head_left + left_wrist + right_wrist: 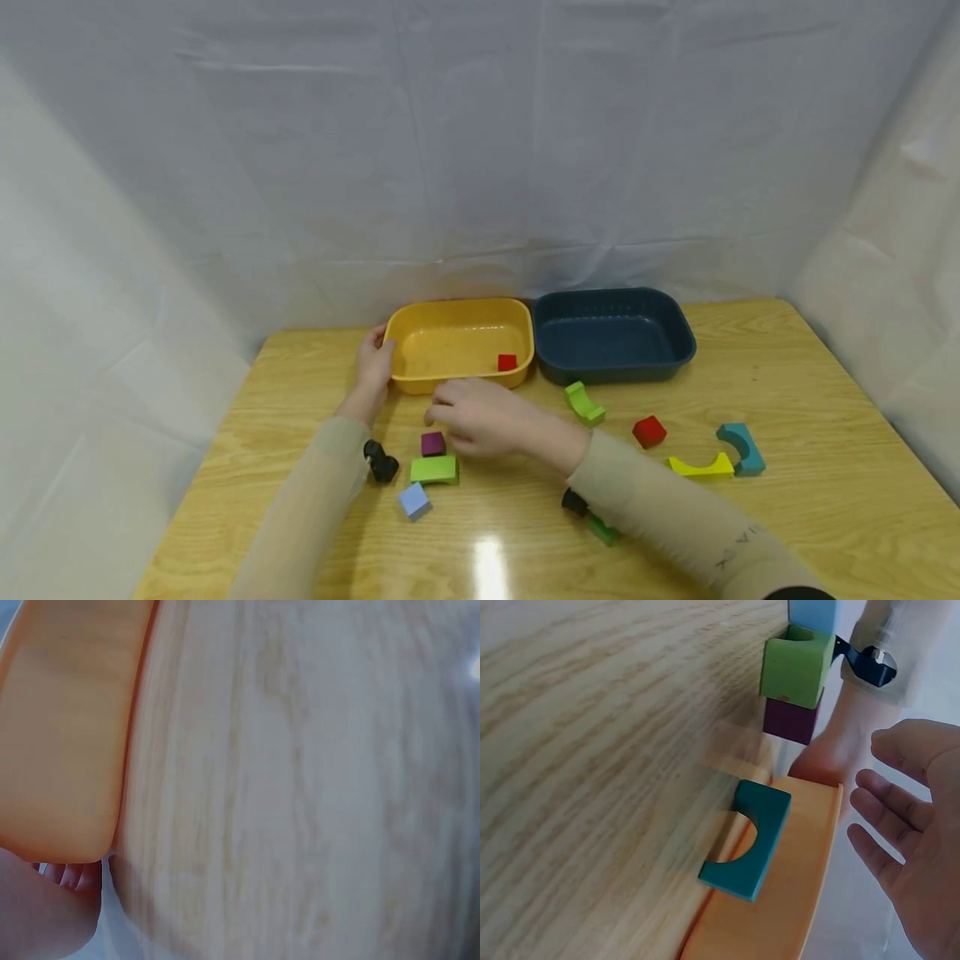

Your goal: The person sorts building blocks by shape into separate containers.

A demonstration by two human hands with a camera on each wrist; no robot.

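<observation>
Purple cube (432,442) just below right hand (480,417), fingers spread, holding nothing. Left hand (372,362) grips yellow tray (420,383) rim. Risk: reaching fingers knock adjacent green block (434,469), scattering both across counter (787,517).

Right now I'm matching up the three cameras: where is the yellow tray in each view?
Head: yellow tray at centre, left of the dark blue tray.
Left wrist: fills the upper left.
Right wrist: bottom centre, beside a teal arch block.
Shared landmark: the left hand holding the tray's end.
</observation>
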